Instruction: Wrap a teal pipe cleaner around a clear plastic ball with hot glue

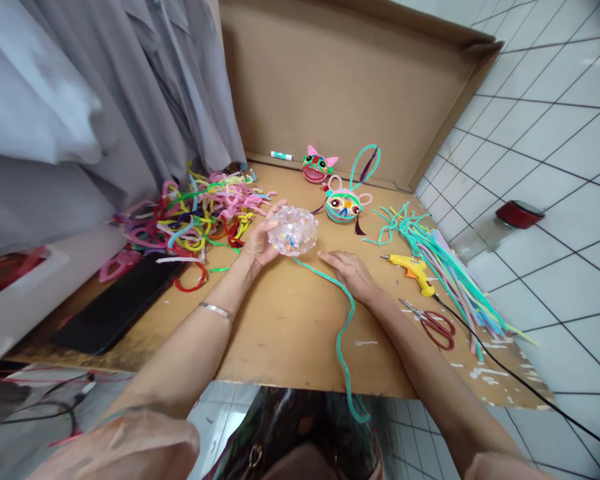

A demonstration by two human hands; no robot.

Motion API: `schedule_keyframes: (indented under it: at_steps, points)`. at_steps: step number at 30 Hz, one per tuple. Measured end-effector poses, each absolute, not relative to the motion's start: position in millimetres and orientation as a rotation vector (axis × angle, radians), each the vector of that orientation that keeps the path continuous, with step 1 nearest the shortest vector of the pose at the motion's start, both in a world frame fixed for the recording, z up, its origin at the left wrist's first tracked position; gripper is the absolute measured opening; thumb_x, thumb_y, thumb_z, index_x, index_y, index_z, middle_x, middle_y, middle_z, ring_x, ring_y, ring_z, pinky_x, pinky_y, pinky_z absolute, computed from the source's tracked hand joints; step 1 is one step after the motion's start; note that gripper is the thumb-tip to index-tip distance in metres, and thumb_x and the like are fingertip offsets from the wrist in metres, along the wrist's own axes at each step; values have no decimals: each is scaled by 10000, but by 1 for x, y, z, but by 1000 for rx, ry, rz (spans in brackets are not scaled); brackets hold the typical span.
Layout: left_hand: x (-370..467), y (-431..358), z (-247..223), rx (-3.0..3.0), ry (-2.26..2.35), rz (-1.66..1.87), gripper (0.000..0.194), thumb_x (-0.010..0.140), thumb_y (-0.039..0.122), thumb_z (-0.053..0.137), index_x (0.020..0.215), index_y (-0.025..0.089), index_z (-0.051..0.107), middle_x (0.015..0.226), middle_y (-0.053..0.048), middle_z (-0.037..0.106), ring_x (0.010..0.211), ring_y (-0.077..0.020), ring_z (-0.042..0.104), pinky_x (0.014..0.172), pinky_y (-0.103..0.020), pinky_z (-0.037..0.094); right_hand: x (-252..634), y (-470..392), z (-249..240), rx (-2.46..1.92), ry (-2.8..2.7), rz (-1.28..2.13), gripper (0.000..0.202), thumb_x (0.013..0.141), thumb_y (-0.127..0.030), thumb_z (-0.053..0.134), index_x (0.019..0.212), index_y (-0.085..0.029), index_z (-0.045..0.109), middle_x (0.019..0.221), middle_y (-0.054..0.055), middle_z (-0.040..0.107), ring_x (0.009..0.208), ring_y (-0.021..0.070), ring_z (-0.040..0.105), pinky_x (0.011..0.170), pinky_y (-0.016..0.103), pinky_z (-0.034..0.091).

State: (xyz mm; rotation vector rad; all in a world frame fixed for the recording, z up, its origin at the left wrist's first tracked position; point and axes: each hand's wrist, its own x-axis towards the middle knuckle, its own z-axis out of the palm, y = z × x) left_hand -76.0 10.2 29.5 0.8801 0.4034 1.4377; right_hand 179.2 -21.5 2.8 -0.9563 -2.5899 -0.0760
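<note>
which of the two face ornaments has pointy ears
The back ornament, nearer the marker: its pink ears are pointed, while the front ornament has round pink loops.

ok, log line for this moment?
left hand: holds clear ball; right hand: open near it; teal stem: runs from ball over edge of table

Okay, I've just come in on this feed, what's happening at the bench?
A person's left hand holds a clear, speckled ball just above the table. The right hand is open beside it, and a long teal strand trails from beneath the ball over the near edge. Two decorated faces sit at the back. A heap of colorful strips lies to the left; a yellow glue gun and red-handled scissors lie to the right.
</note>
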Motion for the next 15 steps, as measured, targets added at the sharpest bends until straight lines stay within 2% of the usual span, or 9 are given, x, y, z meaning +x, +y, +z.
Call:
schedule_keyframes:
  at_steps: [4,7,9,12,15]
  points:
    - [-76,10,28,866,396,1436,729,566,352,790,1261,255,593,1124,-46,720,1157,-293,672,1055,-452,501,176,-20,12,-827,-2632,-3,548,974,-86,410,1477,-278,511,1253,102,703,1116,220,649,952,397,501]
    - [-77,10,27,830,399,1436,706,556,333,799,1230,242,608,1064,-32,721,1140,-287,678,1072,-460,492,176,-12,16,-739,-2510,131,565,880,12,390,1287,-245,686,1214,98,701,1118,201,646,951,371,510]
    - [-77,10,27,814,395,1444,717,542,329,801,1227,236,612,1058,-37,727,1155,-301,673,1081,-479,487,175,-7,17,-728,-2466,177,558,837,33,394,1180,-232,745,1172,96,703,1090,197,651,933,361,514]
    - [-78,10,30,818,394,1462,729,552,340,783,1252,238,604,1118,-60,732,1211,-328,651,1086,-506,482,168,-8,21,-707,-2551,238,618,842,36,407,1322,-252,669,1134,83,707,1028,178,657,891,334,504]
    - [-78,8,33,810,392,1482,715,563,346,768,1251,237,607,1165,-70,729,1246,-336,634,1087,-500,485,156,-16,26,-661,-2690,238,673,864,36,437,1443,-285,558,1212,87,693,1062,181,641,890,330,468]
